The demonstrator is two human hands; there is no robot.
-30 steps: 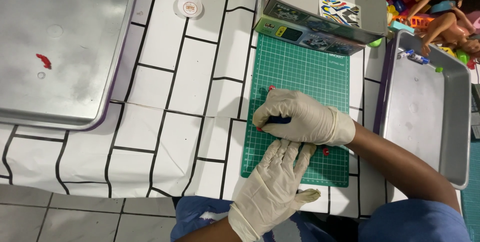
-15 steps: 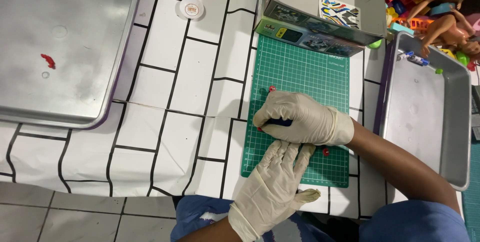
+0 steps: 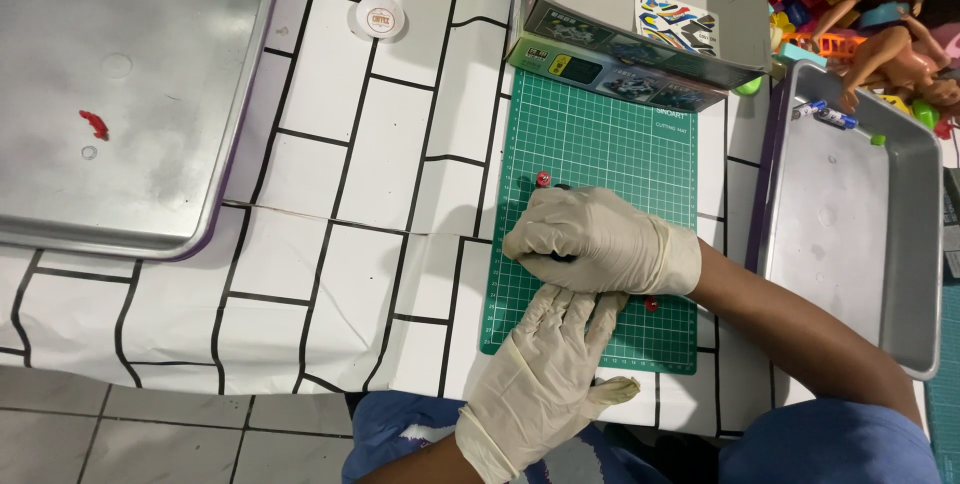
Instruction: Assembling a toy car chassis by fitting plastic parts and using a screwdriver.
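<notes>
- The right hand point(image 3: 600, 244), gloved, is lying curled over a small dark piece point(image 3: 556, 257) on the green cutting mat point(image 3: 600, 134), pressing it down; only a dark sliver is showing under the fingers, so its shape and long axis cannot be told
- The left hand point(image 3: 545, 374), also gloved, is coming up from below with fingers stretched out flat, the fingertips touching the underside of the right hand; it is gripping nothing that shows
- The dark piece is sitting just ahead of the left fingertips, directly under the right hand, which is the nearer one
- A red bead point(image 3: 543, 180) is lying on the mat just beyond the right knuckles, and another red bead point(image 3: 651, 304) is sitting beside the right wrist, both untouched
</notes>
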